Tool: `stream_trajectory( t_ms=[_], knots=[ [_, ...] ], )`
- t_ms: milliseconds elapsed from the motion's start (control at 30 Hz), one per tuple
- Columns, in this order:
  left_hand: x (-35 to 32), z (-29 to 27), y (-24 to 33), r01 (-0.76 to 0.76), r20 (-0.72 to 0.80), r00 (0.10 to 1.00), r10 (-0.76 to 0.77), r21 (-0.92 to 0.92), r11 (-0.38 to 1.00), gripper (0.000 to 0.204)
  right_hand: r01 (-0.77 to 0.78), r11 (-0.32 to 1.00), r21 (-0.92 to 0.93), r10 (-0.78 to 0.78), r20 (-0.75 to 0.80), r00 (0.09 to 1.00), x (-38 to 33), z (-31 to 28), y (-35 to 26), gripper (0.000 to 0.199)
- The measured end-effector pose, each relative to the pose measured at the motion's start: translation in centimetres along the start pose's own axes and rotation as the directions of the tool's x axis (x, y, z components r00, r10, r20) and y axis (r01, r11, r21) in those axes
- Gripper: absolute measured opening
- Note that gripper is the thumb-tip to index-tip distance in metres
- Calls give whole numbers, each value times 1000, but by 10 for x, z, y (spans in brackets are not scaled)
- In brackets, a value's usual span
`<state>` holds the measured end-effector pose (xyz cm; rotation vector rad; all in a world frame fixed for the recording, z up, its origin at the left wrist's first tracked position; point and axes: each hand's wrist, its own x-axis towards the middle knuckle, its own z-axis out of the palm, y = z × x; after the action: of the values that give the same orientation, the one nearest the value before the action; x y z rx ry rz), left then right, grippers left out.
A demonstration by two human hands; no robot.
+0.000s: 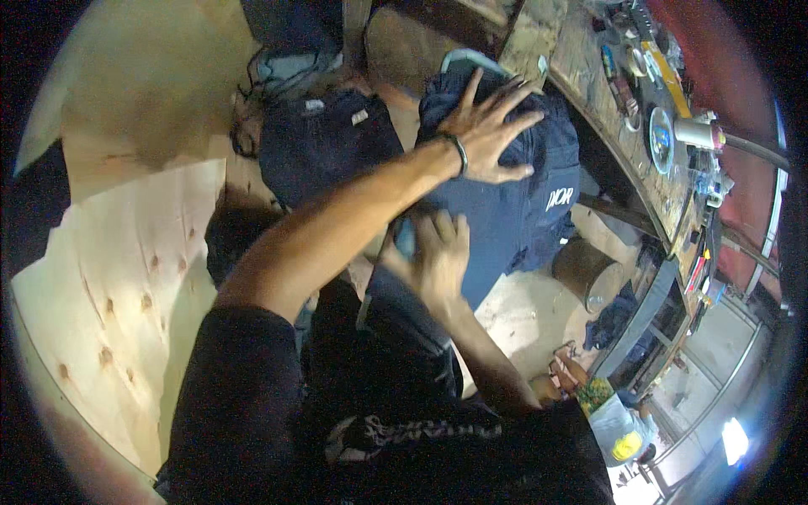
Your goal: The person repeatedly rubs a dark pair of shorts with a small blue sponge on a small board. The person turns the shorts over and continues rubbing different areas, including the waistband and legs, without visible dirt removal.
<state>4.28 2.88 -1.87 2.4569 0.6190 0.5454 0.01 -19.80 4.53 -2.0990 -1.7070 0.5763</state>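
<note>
A dark navy fabric bag [497, 219] with white lettering on one side lies in front of me. My left hand [492, 139], a dark band at its wrist, presses flat on the bag's upper part with its fingers spread. Nearer to me, my right hand [442, 257] has its fingers curled down over the bag's near left edge. Beside its thumb shows a small pale blue thing [406, 240], partly covered by the hand and blurred, so its kind is unclear. A grey curved edging [471, 57] runs along the bag's far end.
Another dark bag [328, 139] with small white labels lies to the left. Along the right runs a wooden workbench [619, 139] bearing a thread spool [699, 133], a round dish [661, 139] and tools. Below it stands a round wooden block [587, 273]. Another person [623, 425] is at lower right.
</note>
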Motion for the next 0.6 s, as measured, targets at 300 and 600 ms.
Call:
stream_trajectory(
  t_ms=[300,600],
  knots=[
    [28,-15,-15,-23,104,995,3,192,981,126,271,962,-31,-272,-26,962,86,-42,66,51],
    [22,-4,-19,19,-6,1000,-18,297,955,130,129,988,-79,-137,-106,985,92,-44,65,37]
  ],
)
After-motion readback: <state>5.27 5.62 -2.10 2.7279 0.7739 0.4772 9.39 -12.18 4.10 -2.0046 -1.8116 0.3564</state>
